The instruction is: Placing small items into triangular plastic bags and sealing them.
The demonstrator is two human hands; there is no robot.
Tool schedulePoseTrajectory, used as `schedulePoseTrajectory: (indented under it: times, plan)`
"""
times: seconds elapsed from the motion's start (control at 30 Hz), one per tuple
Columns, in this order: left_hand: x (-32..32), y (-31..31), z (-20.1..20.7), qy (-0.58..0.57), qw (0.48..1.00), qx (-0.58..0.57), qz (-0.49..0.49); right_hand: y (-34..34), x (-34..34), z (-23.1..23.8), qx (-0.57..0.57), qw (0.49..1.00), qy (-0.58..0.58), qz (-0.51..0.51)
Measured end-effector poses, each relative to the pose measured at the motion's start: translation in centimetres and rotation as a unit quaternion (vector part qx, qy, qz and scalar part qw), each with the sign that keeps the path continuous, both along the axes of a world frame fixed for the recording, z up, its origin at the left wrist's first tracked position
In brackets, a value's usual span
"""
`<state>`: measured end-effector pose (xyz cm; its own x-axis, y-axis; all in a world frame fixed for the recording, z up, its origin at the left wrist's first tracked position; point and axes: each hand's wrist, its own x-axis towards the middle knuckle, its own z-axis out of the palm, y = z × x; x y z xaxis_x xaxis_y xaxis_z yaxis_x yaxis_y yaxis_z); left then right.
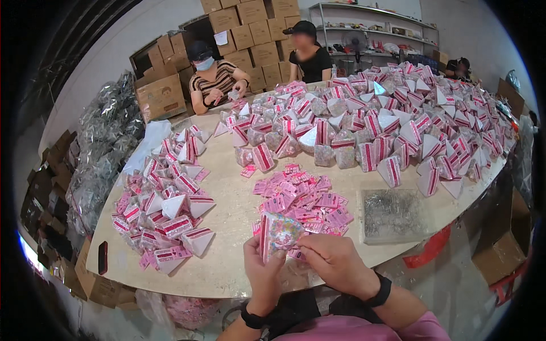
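My left hand [263, 277] grips a cake-slice-shaped pack [280, 231] with a clear front, pastel bits inside and a red-and-white striped side. The pack is held up over the near edge of the table. My right hand [335, 262] is closed in a pinch at the pack's right edge; whatever lies between its fingertips is too small to make out. Just beyond both hands spreads a heap of pink printed cards [304, 193]. To the right of the cards stands a clear shallow tray [364, 227] full of thin silvery pieces.
Finished-looking wedge packs form a small pile [170, 207] at left and a large pile [352, 122] across the far right. A dark phone [103, 257] lies near the left edge. Two people [213, 79] sit opposite, before stacked cartons [250, 37]. An open carton [503, 238] stands right.
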<state>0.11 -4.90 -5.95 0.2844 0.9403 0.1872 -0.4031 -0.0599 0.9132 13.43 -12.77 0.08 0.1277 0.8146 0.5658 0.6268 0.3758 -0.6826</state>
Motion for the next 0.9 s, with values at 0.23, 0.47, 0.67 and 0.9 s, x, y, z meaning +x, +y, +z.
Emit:
schedulePoseTrajectory:
  times: [0.23, 0.47, 0.67, 0.9]
  plan:
    - [-0.40, -0.38, -0.14, -0.022, 1.000, 0.009, 0.002, 0.30, -0.28, -0.12, -0.027, 1.000, -0.009, -0.007]
    - [-0.25, -0.47, -0.02, -0.002, 0.999, 0.040, 0.018, 0.35, -0.28, -0.53, -0.014, 1.000, -0.001, -0.006]
    - [-0.23, -0.64, -0.08, 0.025, 0.997, 0.064, 0.043, 0.32, -0.20, -0.71, -0.021, 0.999, -0.019, -0.021]
    - [-0.07, -0.73, -0.72, 0.110, 0.971, 0.170, 0.125, -0.02, -0.35, -1.02, -0.005, 0.991, -0.116, -0.064]
